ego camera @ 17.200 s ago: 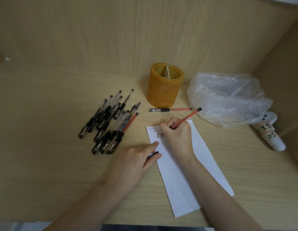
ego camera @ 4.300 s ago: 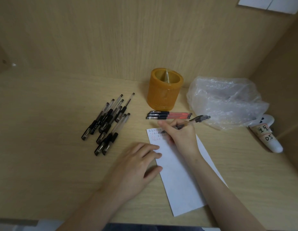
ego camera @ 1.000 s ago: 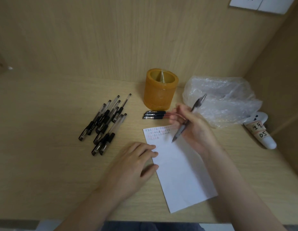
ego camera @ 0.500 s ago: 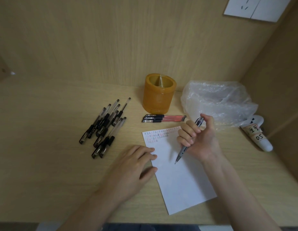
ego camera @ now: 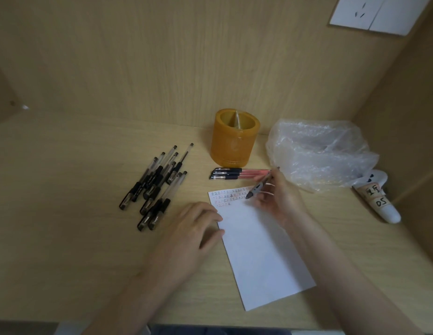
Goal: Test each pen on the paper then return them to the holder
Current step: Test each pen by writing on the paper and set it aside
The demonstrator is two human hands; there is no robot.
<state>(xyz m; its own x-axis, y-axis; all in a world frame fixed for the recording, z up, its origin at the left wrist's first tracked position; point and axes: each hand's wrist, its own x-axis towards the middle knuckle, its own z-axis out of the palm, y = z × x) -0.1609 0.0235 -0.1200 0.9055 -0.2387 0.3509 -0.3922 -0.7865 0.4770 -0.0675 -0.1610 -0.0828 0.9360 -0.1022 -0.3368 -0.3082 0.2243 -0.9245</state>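
Right hand (ego camera: 278,197) pinches pen (ego camera: 260,184), tip down-left touching or just over paper (ego camera: 259,250) top rows, axis running up-right; left hand (ego camera: 193,228) spread flat, pinning paper's left edge; holder (ego camera: 235,139) up-left of right hand, nearer it.

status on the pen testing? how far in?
Done: rows of test marks on the paper, and a few red-barrelled pens set aside beside the holder. In hand: the right hand has a pen at the marks; the left hand steadies the sheet. Left: the black pen pile; no pens visible in the holder.
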